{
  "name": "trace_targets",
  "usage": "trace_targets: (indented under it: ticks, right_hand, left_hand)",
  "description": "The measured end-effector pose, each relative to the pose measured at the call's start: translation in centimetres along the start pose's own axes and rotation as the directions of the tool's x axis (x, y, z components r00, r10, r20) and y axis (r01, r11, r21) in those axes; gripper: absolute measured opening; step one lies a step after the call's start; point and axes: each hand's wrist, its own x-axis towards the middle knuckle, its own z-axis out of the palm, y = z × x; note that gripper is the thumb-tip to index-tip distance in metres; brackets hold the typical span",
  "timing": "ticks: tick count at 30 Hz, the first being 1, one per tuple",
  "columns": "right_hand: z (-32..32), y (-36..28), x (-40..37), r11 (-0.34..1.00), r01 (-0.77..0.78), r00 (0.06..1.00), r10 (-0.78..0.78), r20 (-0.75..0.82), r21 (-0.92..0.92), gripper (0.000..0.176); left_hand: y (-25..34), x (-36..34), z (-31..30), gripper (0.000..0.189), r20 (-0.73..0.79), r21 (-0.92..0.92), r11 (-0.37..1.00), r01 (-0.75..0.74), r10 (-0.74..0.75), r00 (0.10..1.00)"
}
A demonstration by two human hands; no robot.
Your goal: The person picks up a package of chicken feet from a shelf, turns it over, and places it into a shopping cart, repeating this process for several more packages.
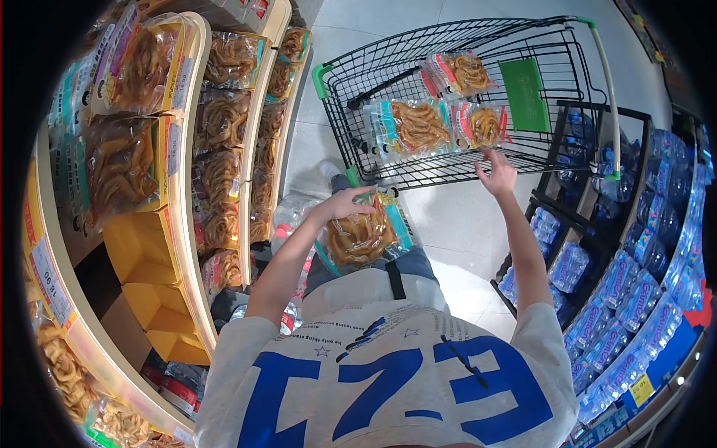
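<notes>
My left hand grips the upper edge of a clear bag of brown twisted snacks with teal trim, held close in front of my waist. My right hand is raised beside the near side of a black wire shopping cart, its fingers apart and nothing in them. Inside the cart, a teal-trimmed snack bag lies next to a red-trimmed snack bag, the one closest to my right fingertips. Another red-trimmed snack bag rests farther back.
Wooden shelves stacked with similar snack bags rise on my left, with yellow trays low down. On the right stands a rack of packed water bottles. The cart has a green panel and stands on a tiled floor.
</notes>
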Motion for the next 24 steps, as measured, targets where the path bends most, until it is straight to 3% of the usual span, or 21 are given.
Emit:
trace_targets:
  ticks: [1,4,5,8,9,12,13,16,18,21,24]
  right_hand:
    - [-0.2,0.5,0.8,0.999,-0.046,0.995,0.043,0.093,0.022,0.04]
    - [-1.1,1.2,3.0,0.981,0.14,0.987,-0.149,-0.058,-0.131,0.045]
    - [-1.0,1.9,3.6,0.989,0.122,0.992,-0.119,0.032,-0.082,0.051]
    - [-1.7,2.7,5.7,0.959,0.24,0.971,-0.236,0.043,-0.152,0.053]
    - [-1.8,2.9,6.4,0.955,0.253,0.967,-0.243,0.079,-0.157,0.056]
    - [-2.3,3.5,8.7,0.95,0.296,0.937,-0.269,0.225,-0.099,0.057]
    - [-2.5,3.4,10.0,0.98,0.189,0.872,-0.136,0.469,-0.067,0.059]
    - [0.7,2.9,13.2,0.92,0.373,0.854,-0.29,0.432,-0.12,0.064]
    - [3.6,-1.2,15.8,0.949,0.315,0.873,-0.292,0.391,0.006,0.069]
    - [12.0,-7.1,18.2,0.935,0.345,0.881,-0.294,0.371,-0.079,0.074]
    - [18.1,-11.6,20.2,0.942,0.288,0.908,-0.211,0.362,-0.172,0.073]
  left_hand:
    - [0.6,0.3,0.1,0.078,0.019,0.0,1.0,-0.023,0.023,1.0]
    - [0.8,1.4,0.7,0.077,0.094,0.008,0.999,-0.052,0.051,0.994]
    - [0.9,1.9,0.8,0.077,0.152,0.018,1.0,-0.008,0.005,0.988]
    - [1.6,2.7,1.4,0.078,0.173,0.119,0.993,0.025,-0.046,0.984]
    - [1.9,2.7,1.8,0.08,0.149,0.113,0.993,-0.024,0.007,0.989]
    - [3.4,3.1,2.2,0.081,0.136,0.283,0.959,-0.019,-0.021,0.991]
    - [3.5,2.9,2.1,0.081,0.122,0.312,0.95,-0.02,-0.019,0.992]
    - [4.5,2.2,1.7,0.08,0.026,0.357,0.934,0.025,-0.037,0.999]
    - [5.5,1.1,0.7,0.079,-0.095,0.333,0.937,0.109,-0.081,0.992]
    - [5.1,-0.1,-1.1,0.075,-0.24,0.205,0.948,0.245,-0.194,0.951]
    - [4.1,-0.6,-2.7,0.073,-0.244,0.142,0.977,0.159,-0.121,0.962]
